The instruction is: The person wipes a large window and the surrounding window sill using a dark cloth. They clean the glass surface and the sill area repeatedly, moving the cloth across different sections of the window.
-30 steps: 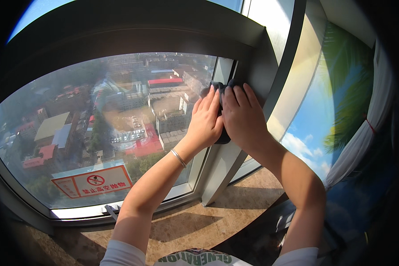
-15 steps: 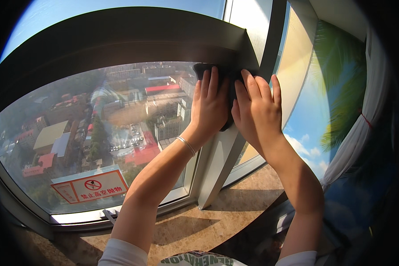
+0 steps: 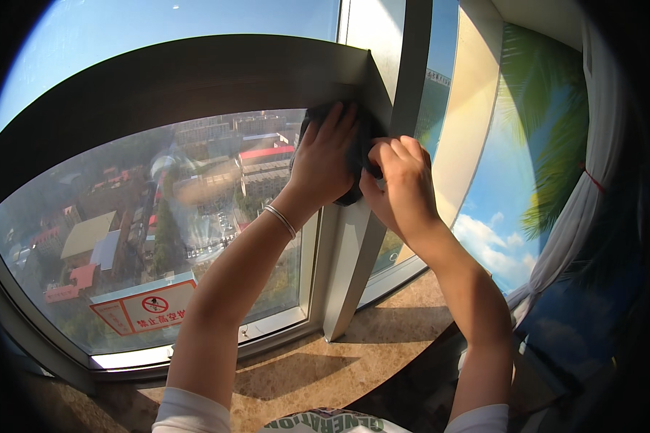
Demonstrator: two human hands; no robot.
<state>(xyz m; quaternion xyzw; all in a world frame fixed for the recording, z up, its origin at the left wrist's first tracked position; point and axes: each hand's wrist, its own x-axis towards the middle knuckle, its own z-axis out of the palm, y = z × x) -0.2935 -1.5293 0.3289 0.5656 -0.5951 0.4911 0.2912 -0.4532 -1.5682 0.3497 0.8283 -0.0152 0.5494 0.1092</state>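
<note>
Pressing a dark cloth [image 3: 365, 133] against the window frame [image 3: 348, 260].
Laid the left hand [image 3: 321, 163] spread over it; pinched its edge with the right hand [image 3: 404, 182].

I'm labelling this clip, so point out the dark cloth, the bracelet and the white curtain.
Dark cloth [image 3: 364, 134], head view: exposed right part.
Bracelet [image 3: 284, 219], head view: middle of band.
White curtain [image 3: 583, 209], head view: middle folds.
</note>
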